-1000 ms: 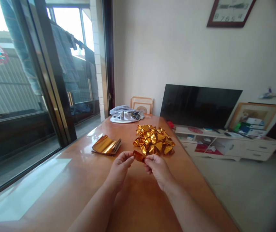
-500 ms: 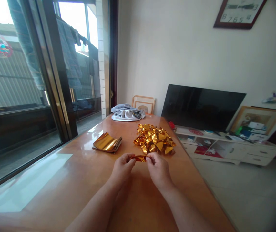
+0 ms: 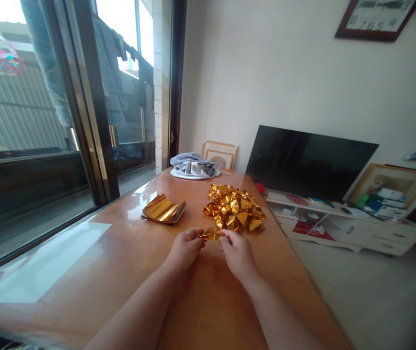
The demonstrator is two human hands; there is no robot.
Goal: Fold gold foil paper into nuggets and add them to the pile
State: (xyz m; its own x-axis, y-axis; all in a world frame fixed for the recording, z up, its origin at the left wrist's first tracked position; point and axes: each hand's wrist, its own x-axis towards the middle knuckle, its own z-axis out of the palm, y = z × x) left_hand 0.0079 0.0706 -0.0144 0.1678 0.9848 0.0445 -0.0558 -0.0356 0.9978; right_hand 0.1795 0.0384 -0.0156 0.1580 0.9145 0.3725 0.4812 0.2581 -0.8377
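Gold foil strip is being pinched at both ends by left hand and right hand. 1 foil stack and 1 folded-foil heap are lying nearby on 1 wooden table.

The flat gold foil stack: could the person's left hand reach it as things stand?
Probably yes: the left hand is pinching a small gold foil piece, but nothing stands between it and the flat gold foil stack.

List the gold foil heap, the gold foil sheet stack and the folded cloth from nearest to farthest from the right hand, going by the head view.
1. Gold foil heap: directly beyond the right hand, on the table.
2. Gold foil sheet stack: left of the heap.
3. Folded cloth: at the table's far end.
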